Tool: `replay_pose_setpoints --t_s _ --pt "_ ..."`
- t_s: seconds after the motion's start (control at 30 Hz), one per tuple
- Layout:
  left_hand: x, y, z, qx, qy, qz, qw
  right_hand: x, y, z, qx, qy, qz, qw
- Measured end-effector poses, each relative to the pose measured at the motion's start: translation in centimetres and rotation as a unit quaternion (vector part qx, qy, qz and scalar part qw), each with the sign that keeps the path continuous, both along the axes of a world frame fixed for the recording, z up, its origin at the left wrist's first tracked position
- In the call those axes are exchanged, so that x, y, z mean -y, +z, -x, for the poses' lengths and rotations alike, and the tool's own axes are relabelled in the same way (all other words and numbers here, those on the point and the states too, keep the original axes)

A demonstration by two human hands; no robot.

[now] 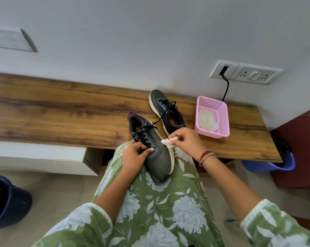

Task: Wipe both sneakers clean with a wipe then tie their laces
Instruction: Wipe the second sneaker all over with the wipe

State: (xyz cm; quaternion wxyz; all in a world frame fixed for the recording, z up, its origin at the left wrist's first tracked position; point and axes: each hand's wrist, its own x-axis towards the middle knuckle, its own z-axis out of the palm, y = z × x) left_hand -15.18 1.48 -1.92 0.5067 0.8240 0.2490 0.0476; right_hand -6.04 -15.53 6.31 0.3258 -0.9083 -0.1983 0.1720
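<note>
Dark grey white-soled sneaker (161, 161) is gripped at its laces by the left hand (132, 157); crumpled white wipe (166, 141) is pinched by the right hand (188, 142).

I see a wooden counter (61, 111) running along the white wall, with a pink basket (225, 118) standing near its right end. Above the basket, a socket panel (246, 72) has a black cable (226, 88) plugged in. A switch plate (11, 39) sits far left. Lower down are a white drawer unit (40, 155), a blue bucket (278, 165), a maroon cabinet (300, 145) and a dark bin (8, 202).
</note>
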Motion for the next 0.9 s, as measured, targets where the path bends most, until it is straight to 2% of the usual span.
replay_pose_setpoints --t_s 0.1,0.2,0.4,0.53,0.6,0.7,0.77,0.83,0.9 --pt "0.1 0.0 -0.1 0.003 -0.004 -0.021 1.0 -2.4 -1.8 1.1 0.027 0.064 0.115 0.991" --pt "0.2 -0.1 -0.2 -0.002 -0.009 -0.024 1.0 -2.5 -2.8 2.6 0.13 0.101 0.226 0.96" --pt "0.3 -0.1 -0.3 -0.003 -0.011 -0.018 1.0 1.2 -2.5 6.2 0.101 0.111 0.14 0.979" --pt "0.1 -0.2 -0.4 -0.008 -0.002 0.0 1.0 2.5 -1.9 7.7 0.094 0.158 0.109 0.977" --pt "-0.1 -0.2 -0.4 -0.009 0.001 0.011 1.0 2.3 -1.1 6.6 0.078 0.122 0.069 0.987" --pt "-0.1 -0.2 -0.3 -0.013 -0.006 0.002 1.0 0.4 -0.7 4.0 0.127 0.004 0.018 0.992" --pt "0.1 -0.1 -0.3 -0.015 -0.006 -0.008 1.0 -1.2 -1.1 3.0 0.129 0.014 0.067 0.989" --pt "0.3 -0.1 -0.4 -0.014 -0.002 -0.016 1.0 -2.1 -2.3 3.7 0.143 0.077 0.151 0.975" --pt "0.4 0.0 -0.5 -0.012 0.002 -0.018 1.0 -1.8 -3.1 5.3 0.18 0.112 0.185 0.96"
